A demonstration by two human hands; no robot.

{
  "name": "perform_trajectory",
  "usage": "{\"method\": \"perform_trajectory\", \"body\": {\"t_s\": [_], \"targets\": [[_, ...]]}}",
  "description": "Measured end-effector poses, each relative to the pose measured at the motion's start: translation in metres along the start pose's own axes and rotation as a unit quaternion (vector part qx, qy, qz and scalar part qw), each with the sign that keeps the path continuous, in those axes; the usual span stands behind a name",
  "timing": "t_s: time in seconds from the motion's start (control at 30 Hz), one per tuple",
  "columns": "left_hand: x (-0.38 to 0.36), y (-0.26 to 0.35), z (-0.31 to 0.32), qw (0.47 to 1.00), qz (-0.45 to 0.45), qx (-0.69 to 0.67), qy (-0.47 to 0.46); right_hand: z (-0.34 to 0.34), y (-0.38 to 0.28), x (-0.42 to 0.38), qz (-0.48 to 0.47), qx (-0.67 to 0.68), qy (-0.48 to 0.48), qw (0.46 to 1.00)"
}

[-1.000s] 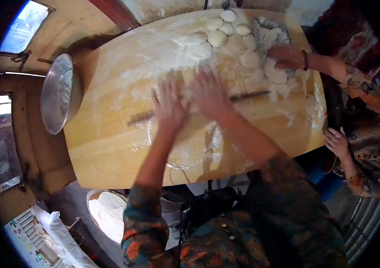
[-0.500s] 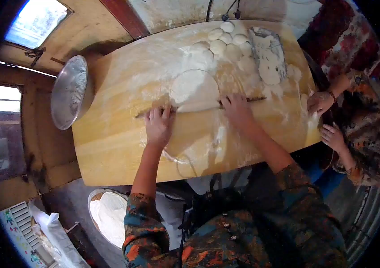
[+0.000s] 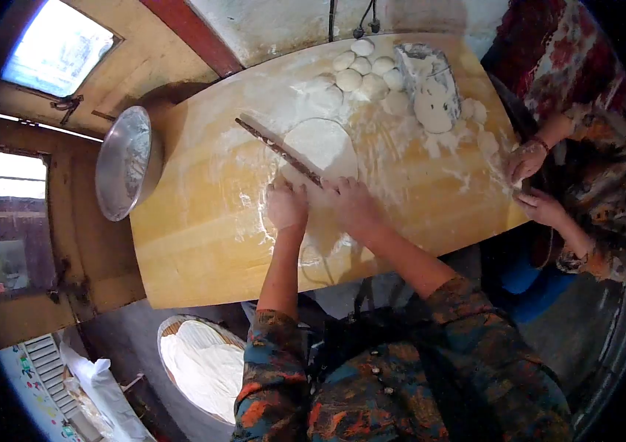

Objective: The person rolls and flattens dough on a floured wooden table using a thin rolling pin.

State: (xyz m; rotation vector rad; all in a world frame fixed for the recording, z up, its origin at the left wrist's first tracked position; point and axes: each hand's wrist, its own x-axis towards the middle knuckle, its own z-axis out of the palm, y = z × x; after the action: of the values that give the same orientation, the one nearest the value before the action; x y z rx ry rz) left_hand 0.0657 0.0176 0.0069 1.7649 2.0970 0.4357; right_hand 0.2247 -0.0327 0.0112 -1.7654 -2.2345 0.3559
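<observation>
A flat round of dough (image 3: 324, 144) lies on the floured wooden board (image 3: 202, 250). Across its left side, a thin dark rolling pin (image 3: 278, 150) slants from upper left down to my right hand (image 3: 357, 206). The fingers of my right hand are closed at the pin's lower end. My left hand (image 3: 287, 206) is at the near edge of the dough, its fingers bent and pressed together; what they pinch is too small to make out, and the pin is not in it.
Several dough balls (image 3: 372, 87) and a floury tray (image 3: 433, 96) lie at the back. A metal bowl (image 3: 125, 162) stands left. Stacked flat dough (image 3: 202, 365) rests in a basket below the board. At the right, another person's hands (image 3: 530, 162) are at the board's edge.
The rolling pin has turned from nearly level to a slant up and left. My left hand has left the pin, and my hands are closer together. The other person's hands have come together.
</observation>
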Motion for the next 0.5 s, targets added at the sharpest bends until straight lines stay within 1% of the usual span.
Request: {"method": "perform_trajectory", "body": {"t_s": [0.03, 0.13, 0.17, 0.2, 0.23, 0.27, 0.3, 0.33, 0.37, 0.4, 0.43, 0.5], "targets": [[0.001, 0.007, -0.003, 1.000, -0.005, -0.003, -0.013, 0.002, 0.001, 0.001, -0.007, -0.035, 0.010, 0.999], [0.018, -0.011, 0.000, 0.991, 0.082, -0.106, 0.001, -0.003, 0.005, 0.000, -0.018, -0.048, 0.125, 0.991], [0.027, -0.011, 0.005, 0.978, 0.013, -0.194, -0.080, -0.003, 0.003, 0.004, -0.015, -0.018, 0.139, 0.990], [0.028, 0.002, 0.000, 0.933, -0.044, -0.340, -0.106, -0.002, -0.002, 0.010, -0.012, 0.013, 0.154, 0.988], [0.027, 0.019, -0.007, 0.864, -0.099, -0.477, -0.127, 0.002, -0.001, 0.016, -0.009, 0.022, 0.155, 0.988], [0.030, 0.030, -0.011, 0.772, -0.151, -0.601, -0.142, 0.005, -0.001, 0.022, -0.006, 0.032, 0.156, 0.987], [0.038, 0.027, -0.004, 0.755, -0.096, -0.628, -0.162, 0.012, 0.000, 0.028, -0.002, 0.020, 0.142, 0.990], [0.041, 0.022, 0.002, 0.851, 0.046, -0.515, -0.088, 0.017, 0.003, 0.033, 0.003, 0.007, 0.128, 0.992], [0.043, 0.019, 0.009, 0.907, 0.187, -0.378, -0.010, 0.022, 0.007, 0.039, 0.013, 0.009, 0.111, 0.994], [0.040, 0.023, 0.005, 0.920, 0.316, -0.223, 0.066, 0.022, 0.010, 0.043, 0.025, 0.011, 0.091, 0.995], [0.031, 0.027, -0.008, 0.942, 0.333, 0.021, 0.035, 0.021, 0.012, 0.041, 0.037, 0.013, 0.069, 0.997], [0.025, 0.018, -0.011, 0.921, 0.382, 0.063, 0.045, 0.006, 0.018, 0.038, 0.003, 0.059, 0.036, 0.998]]}}
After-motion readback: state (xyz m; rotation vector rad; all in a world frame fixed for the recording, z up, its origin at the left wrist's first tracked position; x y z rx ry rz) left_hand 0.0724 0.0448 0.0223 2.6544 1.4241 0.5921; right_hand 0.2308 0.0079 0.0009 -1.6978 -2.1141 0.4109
